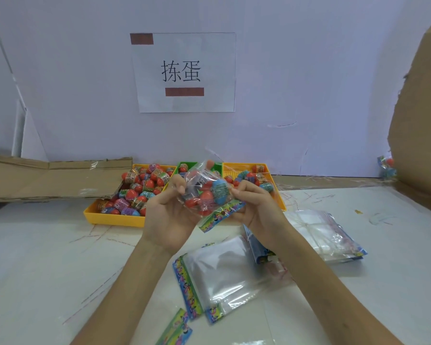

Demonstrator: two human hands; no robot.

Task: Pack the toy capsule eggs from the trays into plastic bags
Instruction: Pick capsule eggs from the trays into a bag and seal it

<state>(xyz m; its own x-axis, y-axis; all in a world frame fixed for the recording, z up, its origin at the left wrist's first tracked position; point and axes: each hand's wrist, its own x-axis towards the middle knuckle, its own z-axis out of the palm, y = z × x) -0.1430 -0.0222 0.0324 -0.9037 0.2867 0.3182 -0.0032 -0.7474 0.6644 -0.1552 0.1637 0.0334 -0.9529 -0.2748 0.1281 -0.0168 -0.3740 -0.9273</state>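
Both my hands hold one clear plastic bag [204, 192] with several red and blue capsule eggs inside, raised above the table in front of the trays. My left hand [168, 215] cups it from the left with the thumb on its side. My right hand [255, 207] pinches its right edge near the colourful header strip. Behind it, a yellow tray [115, 216] on the left is full of capsule eggs [139, 190]. A green tray [184, 165] in the middle and a second yellow tray [278, 192] on the right are partly hidden by the bag.
Empty bags with colourful headers lie on the white table: one flat bag [222, 277] near me, a stack [326, 235] at the right. Flattened cardboard [47, 178] lies at the back left, a cardboard wall [418, 120] rises on the right with a filled bag [386, 168] beside it.
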